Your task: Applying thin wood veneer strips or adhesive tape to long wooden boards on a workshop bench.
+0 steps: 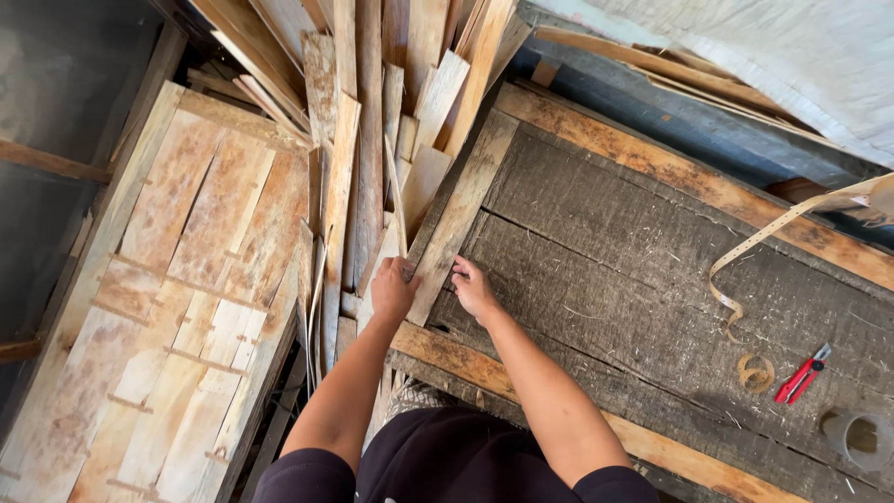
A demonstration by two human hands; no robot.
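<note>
Head view: your left hand [393,289] grip closed on thin wood slat [399,207]; your right hand [473,287] fingers curled, resting on long plank [463,207] at surface [633,270] edge.

Tabletop [615,251] open from 12 to 3 o'clock of the right hand [473,289]. Blocked at 9 to 12 o'clock: stacked wooden slats [372,140]. Far obstacles at 4 o'clock: red utility knife [803,374], tape roll [755,373], grey tube [859,438].
</note>
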